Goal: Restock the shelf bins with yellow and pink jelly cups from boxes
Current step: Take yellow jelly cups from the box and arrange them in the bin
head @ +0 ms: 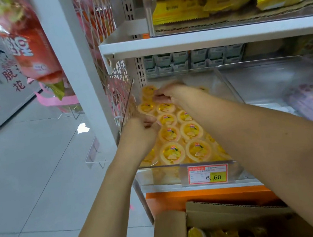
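Reaching into which bin, those two bare arms? (Editor)

Clear plastic shelf bin (157, 173) at the shelving's left end, packed with yellow jelly cups (171, 152) lying lids up in rows. (Photographer)

And the hands? (Editor)

Left hand (140, 128) sits at the bin's left wall, fingers curled inward beside a cup in the middle rows. Right hand (166, 95) is over the back row, fingers bent down onto a cup there. Blur keeps me from telling whether either hand actually grips one. (Photographer)

Anything to place it? (Editor)

Price tag (208, 174) reading 6.60 on the bin's front. Below, an open cardboard box (229, 210) with more yellow cups (196, 235) inside, under the right forearm. Neighbouring clear bin (263, 80) to the right holds purple packets (312, 102). Yellow packets (236, 0) fill the shelf above, and a red snack bag (28, 45) hangs at far left over grey floor tiles (33, 189). (Photographer)
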Action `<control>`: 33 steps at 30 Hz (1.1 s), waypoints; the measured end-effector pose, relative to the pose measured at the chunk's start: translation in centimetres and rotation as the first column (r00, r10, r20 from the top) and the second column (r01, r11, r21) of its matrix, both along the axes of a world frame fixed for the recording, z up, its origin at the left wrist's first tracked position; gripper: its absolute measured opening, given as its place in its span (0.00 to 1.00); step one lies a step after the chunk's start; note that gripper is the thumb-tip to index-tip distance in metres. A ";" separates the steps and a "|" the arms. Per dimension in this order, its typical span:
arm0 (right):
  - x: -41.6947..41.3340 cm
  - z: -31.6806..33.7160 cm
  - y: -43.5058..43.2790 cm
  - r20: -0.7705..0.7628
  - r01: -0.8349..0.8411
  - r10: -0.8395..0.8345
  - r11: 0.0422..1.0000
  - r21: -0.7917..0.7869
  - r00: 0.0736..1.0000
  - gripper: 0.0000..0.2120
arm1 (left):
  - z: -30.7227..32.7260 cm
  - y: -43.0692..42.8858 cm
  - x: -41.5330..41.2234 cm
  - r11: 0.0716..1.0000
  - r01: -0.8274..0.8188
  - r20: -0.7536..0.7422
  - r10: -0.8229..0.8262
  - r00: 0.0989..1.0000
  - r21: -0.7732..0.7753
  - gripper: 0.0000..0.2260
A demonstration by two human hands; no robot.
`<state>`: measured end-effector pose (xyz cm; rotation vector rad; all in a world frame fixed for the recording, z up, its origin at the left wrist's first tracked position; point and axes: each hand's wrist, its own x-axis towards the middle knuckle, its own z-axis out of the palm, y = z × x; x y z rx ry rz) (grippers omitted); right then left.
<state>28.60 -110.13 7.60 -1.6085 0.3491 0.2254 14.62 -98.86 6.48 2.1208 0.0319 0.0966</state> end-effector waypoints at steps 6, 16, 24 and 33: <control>0.2 0.4 0.4 0.072 -0.057 0.057 0.998 0.000 0.996 0.07 | 0.3 0.4 -0.1 1.000 0.028 -0.046 -0.028 0.999 -0.009 0.09; -14.5 4.1 -6.1 0.257 -0.215 0.424 0.789 -0.576 0.868 0.13 | 0.5 0.2 -6.1 0.990 0.143 0.327 -0.132 0.936 -0.007 0.10; -28.3 -4.0 -14.5 -0.189 -0.733 0.737 0.540 -0.413 0.649 0.07 | -7.8 -4.7 -11.7 0.777 0.591 -0.206 -0.555 0.806 0.218 0.09; -29.5 -24.2 -16.9 -0.589 -0.764 0.487 0.419 -0.490 0.645 0.27 | -24.1 -7.7 -11.7 0.631 0.705 -0.714 -0.325 0.620 0.324 0.19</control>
